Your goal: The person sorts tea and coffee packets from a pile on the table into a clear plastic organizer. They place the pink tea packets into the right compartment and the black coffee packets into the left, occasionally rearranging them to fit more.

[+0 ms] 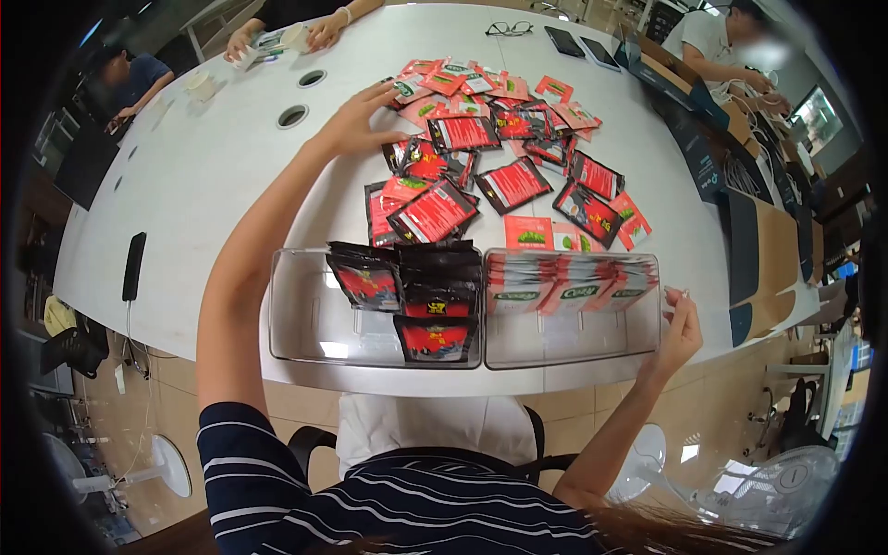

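My left hand (356,123) reaches to the left edge of a loose pile of sachets, fingers spread, touching or just above it. Near its fingers lie a black-and-red sachet (425,161) and pink-and-white sachets (424,109). My right hand (681,331) is beside the right wall of a clear plastic bin (573,351), fingers loosely bent with nothing visible in them. Several pink-and-white sachets (569,294) stand in rows in this bin. A second clear bin (305,314), to its left, holds black-and-red sachets (437,339) in its right part.
Cardboard boxes (754,250) line the table's right edge. Glasses (510,30) and two phones (564,41) lie at the far side. Other people's hands (324,33) are near a paper cup (295,38). A black power strip (135,265) lies at left.
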The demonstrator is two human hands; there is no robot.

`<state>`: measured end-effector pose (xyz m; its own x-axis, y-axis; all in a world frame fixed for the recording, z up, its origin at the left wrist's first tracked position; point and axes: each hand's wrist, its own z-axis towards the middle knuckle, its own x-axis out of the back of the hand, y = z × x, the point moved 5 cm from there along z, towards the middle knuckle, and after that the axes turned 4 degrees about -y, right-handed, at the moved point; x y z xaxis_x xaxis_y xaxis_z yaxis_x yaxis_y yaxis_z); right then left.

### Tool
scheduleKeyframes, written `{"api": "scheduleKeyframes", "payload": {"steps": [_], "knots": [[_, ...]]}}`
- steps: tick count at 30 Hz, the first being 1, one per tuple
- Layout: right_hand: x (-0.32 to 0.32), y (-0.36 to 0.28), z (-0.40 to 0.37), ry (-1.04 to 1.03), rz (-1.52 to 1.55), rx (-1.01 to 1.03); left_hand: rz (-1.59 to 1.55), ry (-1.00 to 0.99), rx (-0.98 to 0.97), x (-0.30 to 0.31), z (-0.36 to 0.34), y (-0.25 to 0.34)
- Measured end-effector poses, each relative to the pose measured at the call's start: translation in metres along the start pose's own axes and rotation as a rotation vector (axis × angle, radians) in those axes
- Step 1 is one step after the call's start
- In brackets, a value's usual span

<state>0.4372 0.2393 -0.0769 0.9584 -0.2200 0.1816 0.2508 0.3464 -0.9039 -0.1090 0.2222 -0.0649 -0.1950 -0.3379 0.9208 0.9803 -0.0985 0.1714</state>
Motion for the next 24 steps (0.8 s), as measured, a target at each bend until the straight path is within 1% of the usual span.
{"api": "scheduleKeyframes", "payload": {"steps": [3, 7, 13, 16, 17, 20, 21, 24], "knots": [[0.0, 0.002, 0.0, 0.016, 0.016, -0.011, 0.144, -0.095, 0.043, -0.006, 0.019, -0.006], [-0.001, -0.004, -0.001, 0.052, 0.042, -0.002, 0.271, -0.222, 0.017, -0.011, 0.034, 0.001], [0.0, 0.002, 0.0, 0.037, 0.023, -0.015, 0.228, -0.161, -0.096, -0.01, 0.039, 0.006], [0.005, 0.008, 0.0, 0.025, 0.004, -0.015, 0.116, -0.204, -0.029, -0.005, 0.056, -0.003], [0.005, 0.008, 0.0, 0.027, 0.002, -0.017, 0.19, -0.066, -0.069, -0.002, 0.061, -0.002], [0.004, 0.008, 0.001, 0.035, 0.016, -0.027, 0.019, -0.081, 0.048, 0.003, 0.083, -0.005], [0.004, 0.008, 0.001, 0.039, 0.023, -0.03, 0.039, -0.078, 0.039, 0.004, 0.091, -0.006], [0.005, 0.008, 0.0, 0.047, 0.034, -0.051, 0.057, -0.124, 0.152, -0.006, 0.111, -0.016]]}}
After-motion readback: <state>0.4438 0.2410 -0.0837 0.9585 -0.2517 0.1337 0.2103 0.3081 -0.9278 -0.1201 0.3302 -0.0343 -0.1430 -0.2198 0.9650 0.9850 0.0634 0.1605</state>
